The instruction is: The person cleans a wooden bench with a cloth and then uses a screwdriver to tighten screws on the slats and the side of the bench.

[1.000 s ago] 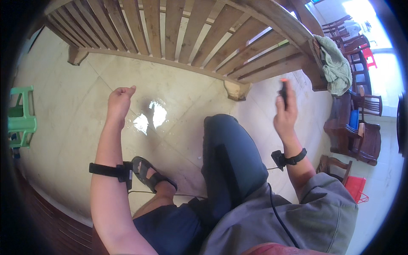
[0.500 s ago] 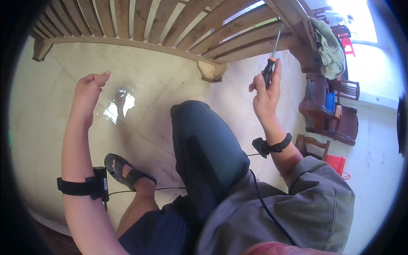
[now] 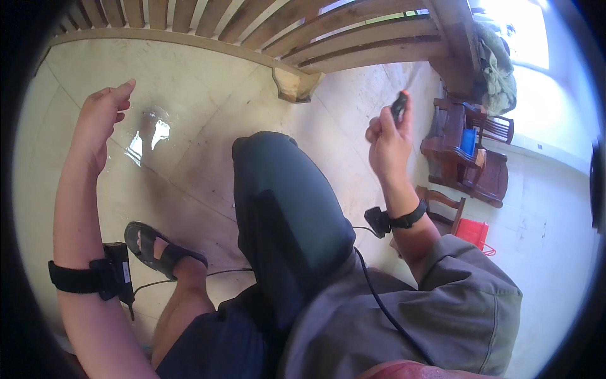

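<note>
My right hand (image 3: pixel 390 136) grips a screwdriver (image 3: pixel 399 105) by its black handle with an orange collar. Its shaft, smeared by motion, points up and away near the corner of a slatted wooden frame (image 3: pixel 372 54). On the left, my left hand (image 3: pixel 101 120) hovers above the tiled floor, apart from the frame. Its fingers curl in with the thumb side pointing up; whatever they may hold is hidden.
The frame's short wooden foot (image 3: pixel 295 85) stands ahead of my bent knee (image 3: pixel 284 183). A greenish cloth (image 3: pixel 499 76) hangs at the frame's right end. Dark wooden chairs (image 3: pixel 464 145) and a red container (image 3: pixel 471 232) are to the right. A shiny patch (image 3: pixel 148 139) marks the floor tiles (image 3: pixel 208 101).
The screwdriver's tip has come away from the frame's slats, and its shaft now blurs. My left hand has moved left and slightly up, its fingers a little looser. The whole view has shifted.
</note>
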### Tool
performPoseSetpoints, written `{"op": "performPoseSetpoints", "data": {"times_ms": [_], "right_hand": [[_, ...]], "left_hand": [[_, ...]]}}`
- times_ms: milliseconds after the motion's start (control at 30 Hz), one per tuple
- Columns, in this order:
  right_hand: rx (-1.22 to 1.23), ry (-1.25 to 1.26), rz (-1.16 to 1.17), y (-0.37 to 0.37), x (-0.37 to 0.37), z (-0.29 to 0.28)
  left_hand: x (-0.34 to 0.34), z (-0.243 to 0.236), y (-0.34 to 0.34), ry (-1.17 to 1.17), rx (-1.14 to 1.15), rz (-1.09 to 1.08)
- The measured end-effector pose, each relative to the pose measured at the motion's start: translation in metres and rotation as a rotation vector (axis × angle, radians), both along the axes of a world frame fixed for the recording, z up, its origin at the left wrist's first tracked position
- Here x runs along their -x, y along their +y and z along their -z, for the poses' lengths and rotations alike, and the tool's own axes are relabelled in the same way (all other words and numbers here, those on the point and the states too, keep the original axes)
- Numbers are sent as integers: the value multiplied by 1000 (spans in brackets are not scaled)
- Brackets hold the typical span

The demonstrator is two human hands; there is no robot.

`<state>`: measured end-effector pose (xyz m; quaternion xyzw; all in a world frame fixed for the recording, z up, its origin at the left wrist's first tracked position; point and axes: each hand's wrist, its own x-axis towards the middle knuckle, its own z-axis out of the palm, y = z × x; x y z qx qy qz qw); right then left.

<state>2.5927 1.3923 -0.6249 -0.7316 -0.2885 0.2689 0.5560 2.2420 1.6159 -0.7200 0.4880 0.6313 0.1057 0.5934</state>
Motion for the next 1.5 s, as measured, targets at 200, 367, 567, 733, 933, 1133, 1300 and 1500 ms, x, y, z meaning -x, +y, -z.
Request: {"op": "performPoseSetpoints", "data": {"times_ms": [200, 367, 567, 733, 933, 1133, 1300, 1500], "right_hand": [[-133, -219, 54, 0, 12, -6], [-188, -123, 108, 4, 5, -15], [-505, -23, 46, 23, 3, -33], [-576, 91, -98, 35, 6, -31], [-165, -100, -268, 45, 64, -18], [-53, -698, -640, 108, 44, 43], [34, -847, -618, 140, 40, 63], [64, -887, -676, 146, 42, 94]], "left_hand": [[1, 6, 2, -16, 31, 35], [12, 9, 2, -26, -24, 53], [-2, 16, -5, -74, -28, 19], [1, 1, -7, -32, 6, 21], [15, 0, -6, 16, 59, -37], [16, 6, -13, 18, 80, -38], [19, -1, -20, 56, 78, -39], [27, -1, -27, 90, 67, -27]]}}
